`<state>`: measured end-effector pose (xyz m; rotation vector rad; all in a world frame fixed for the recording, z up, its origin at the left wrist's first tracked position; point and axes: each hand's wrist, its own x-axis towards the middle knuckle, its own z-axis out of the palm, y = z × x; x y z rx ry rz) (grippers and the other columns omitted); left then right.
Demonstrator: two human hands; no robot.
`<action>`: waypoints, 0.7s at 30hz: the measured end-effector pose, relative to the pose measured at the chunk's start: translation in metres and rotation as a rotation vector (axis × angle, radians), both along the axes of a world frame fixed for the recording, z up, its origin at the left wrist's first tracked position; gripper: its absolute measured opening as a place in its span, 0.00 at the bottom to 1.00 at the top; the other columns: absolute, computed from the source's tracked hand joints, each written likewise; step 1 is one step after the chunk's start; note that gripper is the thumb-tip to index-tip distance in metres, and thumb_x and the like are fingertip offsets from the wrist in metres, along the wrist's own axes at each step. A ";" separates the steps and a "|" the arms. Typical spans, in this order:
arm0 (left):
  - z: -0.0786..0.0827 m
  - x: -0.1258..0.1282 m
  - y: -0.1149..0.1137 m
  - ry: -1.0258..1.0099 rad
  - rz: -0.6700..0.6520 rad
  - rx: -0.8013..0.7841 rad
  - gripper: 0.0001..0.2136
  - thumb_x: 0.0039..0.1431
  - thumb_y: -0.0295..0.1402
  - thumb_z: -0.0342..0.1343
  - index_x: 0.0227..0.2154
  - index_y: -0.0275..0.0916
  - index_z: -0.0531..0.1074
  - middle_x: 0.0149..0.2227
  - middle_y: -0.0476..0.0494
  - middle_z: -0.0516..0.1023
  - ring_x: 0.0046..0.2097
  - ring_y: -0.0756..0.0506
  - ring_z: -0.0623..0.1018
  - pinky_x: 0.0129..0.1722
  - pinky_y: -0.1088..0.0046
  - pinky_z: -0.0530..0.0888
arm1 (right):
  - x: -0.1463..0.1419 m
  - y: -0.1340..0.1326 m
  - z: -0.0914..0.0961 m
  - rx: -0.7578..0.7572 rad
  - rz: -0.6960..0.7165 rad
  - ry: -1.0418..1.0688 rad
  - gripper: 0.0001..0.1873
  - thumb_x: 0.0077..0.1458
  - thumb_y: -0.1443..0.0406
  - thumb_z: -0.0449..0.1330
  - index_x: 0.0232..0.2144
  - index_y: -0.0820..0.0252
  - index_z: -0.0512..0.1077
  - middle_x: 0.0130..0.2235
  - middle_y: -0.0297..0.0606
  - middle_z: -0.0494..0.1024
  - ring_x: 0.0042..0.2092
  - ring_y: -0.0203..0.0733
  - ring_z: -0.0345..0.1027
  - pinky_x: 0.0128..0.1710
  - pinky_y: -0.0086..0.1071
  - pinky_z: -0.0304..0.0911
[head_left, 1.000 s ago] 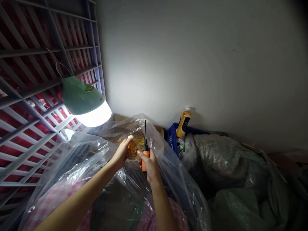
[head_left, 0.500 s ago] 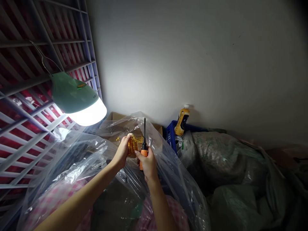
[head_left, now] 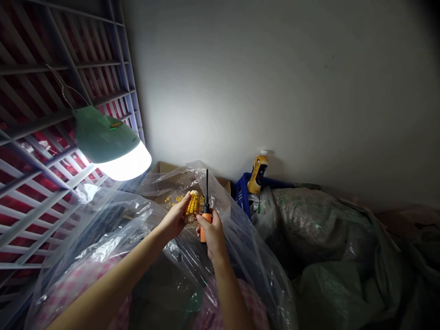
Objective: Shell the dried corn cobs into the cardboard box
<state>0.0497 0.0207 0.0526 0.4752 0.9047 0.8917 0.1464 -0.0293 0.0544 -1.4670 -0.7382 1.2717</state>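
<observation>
My left hand (head_left: 177, 215) is closed around an ear of corn (head_left: 193, 203), yellow with rows of kernels and a pale tip facing up. In my right hand (head_left: 213, 231) is a screwdriver (head_left: 205, 227) with an orange handle and a black shaft that points upward. The right thumb lies close to the lower part of the ear; whether it touches cannot be made out. Loose yellow kernels (head_left: 168, 200) lie behind the hands on a clear plastic sheet (head_left: 227, 208), which spreads over a cardboard box (head_left: 165, 167) and my lap.
A lit green lamp (head_left: 110, 137) hangs from a slatted plastic crate (head_left: 68, 183) at the left. To the right, a yellow bottle (head_left: 258, 172) stands tilted at a blue basket (head_left: 243, 195). Full sacks (head_left: 319, 224) lie further right, below a pale wall (head_left: 240, 82).
The ear of corn has shifted slightly right and turned in my left hand, showing more of its kernels. My right hand still holds the screwdriver in nearly the same place.
</observation>
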 end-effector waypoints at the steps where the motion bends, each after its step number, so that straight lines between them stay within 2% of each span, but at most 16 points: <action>1: -0.001 0.000 0.000 0.024 0.003 0.017 0.17 0.52 0.45 0.52 0.35 0.34 0.71 0.26 0.43 0.75 0.25 0.49 0.74 0.25 0.75 0.70 | -0.001 -0.001 0.001 0.007 0.010 -0.004 0.15 0.42 0.61 0.58 0.35 0.59 0.62 0.21 0.25 0.64 0.18 0.29 0.56 0.15 0.23 0.56; 5: -0.007 0.000 -0.002 0.094 0.007 0.073 0.23 0.49 0.50 0.53 0.38 0.34 0.70 0.30 0.42 0.76 0.28 0.47 0.75 0.25 0.75 0.69 | -0.002 -0.001 -0.001 0.002 0.017 -0.026 0.15 0.41 0.60 0.58 0.33 0.59 0.63 0.21 0.25 0.64 0.18 0.30 0.57 0.15 0.24 0.55; 8: -0.006 0.001 -0.004 0.096 0.015 0.086 0.23 0.49 0.50 0.52 0.38 0.34 0.69 0.32 0.41 0.76 0.29 0.46 0.75 0.26 0.75 0.69 | -0.001 0.002 -0.004 -0.036 0.013 0.037 0.15 0.41 0.62 0.57 0.34 0.59 0.63 0.19 0.25 0.64 0.18 0.30 0.57 0.15 0.23 0.55; 10: -0.003 0.002 -0.005 0.099 0.063 0.088 0.22 0.49 0.49 0.53 0.38 0.35 0.69 0.32 0.43 0.76 0.30 0.47 0.75 0.27 0.75 0.70 | 0.000 0.003 -0.002 -0.062 -0.001 0.042 0.14 0.40 0.63 0.55 0.34 0.60 0.63 0.19 0.25 0.63 0.18 0.31 0.57 0.15 0.23 0.54; 15: 0.006 -0.003 -0.001 0.016 0.232 0.133 0.16 0.50 0.43 0.55 0.36 0.36 0.68 0.31 0.44 0.74 0.32 0.47 0.74 0.30 0.75 0.70 | -0.001 0.001 0.006 -0.058 -0.061 -0.140 0.12 0.40 0.65 0.54 0.32 0.60 0.64 0.19 0.25 0.63 0.18 0.31 0.57 0.14 0.24 0.53; 21: 0.009 0.000 -0.002 -0.100 0.343 0.206 0.11 0.51 0.38 0.57 0.34 0.39 0.64 0.28 0.50 0.70 0.29 0.51 0.71 0.28 0.77 0.69 | -0.014 -0.002 -0.001 0.070 -0.038 -0.109 0.16 0.42 0.58 0.59 0.33 0.59 0.62 0.21 0.25 0.64 0.17 0.30 0.57 0.14 0.23 0.54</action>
